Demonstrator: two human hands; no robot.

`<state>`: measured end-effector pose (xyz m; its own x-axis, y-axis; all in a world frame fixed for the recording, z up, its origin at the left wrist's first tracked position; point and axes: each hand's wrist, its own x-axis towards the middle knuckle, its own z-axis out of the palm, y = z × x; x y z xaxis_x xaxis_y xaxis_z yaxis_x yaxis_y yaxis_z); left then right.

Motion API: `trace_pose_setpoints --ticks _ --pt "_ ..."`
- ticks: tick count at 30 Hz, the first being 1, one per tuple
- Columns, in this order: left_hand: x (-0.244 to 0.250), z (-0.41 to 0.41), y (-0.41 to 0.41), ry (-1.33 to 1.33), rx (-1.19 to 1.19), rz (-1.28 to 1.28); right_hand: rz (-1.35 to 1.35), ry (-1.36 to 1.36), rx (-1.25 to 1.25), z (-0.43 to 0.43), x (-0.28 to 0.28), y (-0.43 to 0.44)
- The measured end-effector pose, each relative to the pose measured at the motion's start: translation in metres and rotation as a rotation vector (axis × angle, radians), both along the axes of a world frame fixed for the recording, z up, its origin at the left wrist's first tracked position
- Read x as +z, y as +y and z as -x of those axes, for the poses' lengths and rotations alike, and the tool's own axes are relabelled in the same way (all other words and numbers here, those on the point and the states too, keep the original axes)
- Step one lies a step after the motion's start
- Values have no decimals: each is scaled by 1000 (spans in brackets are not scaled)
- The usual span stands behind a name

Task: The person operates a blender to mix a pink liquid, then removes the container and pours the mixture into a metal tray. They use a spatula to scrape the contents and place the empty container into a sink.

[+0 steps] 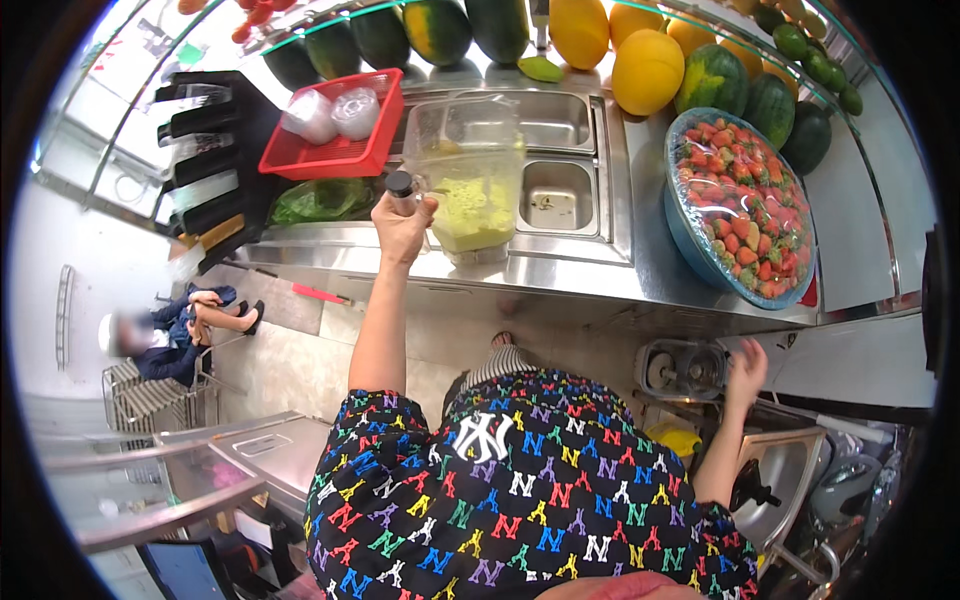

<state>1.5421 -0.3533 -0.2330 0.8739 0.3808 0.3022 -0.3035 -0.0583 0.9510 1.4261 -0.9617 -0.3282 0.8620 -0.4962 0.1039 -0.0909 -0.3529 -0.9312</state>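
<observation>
My left hand (401,234) is closed around the handle of a clear blender jar (480,154), and a dark cap (399,182) tops that handle. Yellow-green pulp (471,210) fills the lower part of the jar, which is at the front edge of the steel counter; whether it rests there I cannot tell. Out to the right, my right hand (747,371) holds nothing and is slightly blurred, with its fingers apart. Just left of it is a clear plastic container (684,369) with round parts inside.
Behind the jar are steel pans (559,196). A red basket (330,161) holds plastic-wrapped bundles. On the right stands a blue basin (679,217) of film-covered strawberries (742,202). Watermelons (496,30) and yellow melons (649,71) line the back. A person (176,337) sits at left; a sink (787,457) is lower right.
</observation>
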Motion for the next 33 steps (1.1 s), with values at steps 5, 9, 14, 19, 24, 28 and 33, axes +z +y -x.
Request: trace_pose_setpoints --ticks 5,9,14,19,24,28,33 --pt "16 -38 -30 56 -184 18 172 239 402 -41 58 152" --pt "19 -98 -69 87 -257 -2 200 192 454 -44 54 188" --pt "25 -177 -160 -253 -150 20 132 289 447 -37 50 186" --pt "5 -218 -216 -203 -129 1 -21 349 446 -33 28 158" --pt "-12 -234 -241 -309 -9 -57 -99 366 534 -57 23 124" --pt "-23 -227 -241 -226 -98 -75 -195 453 680 -85 18 117" --pt "6 -201 -233 57 -45 -296 -222 379 998 -126 32 129"
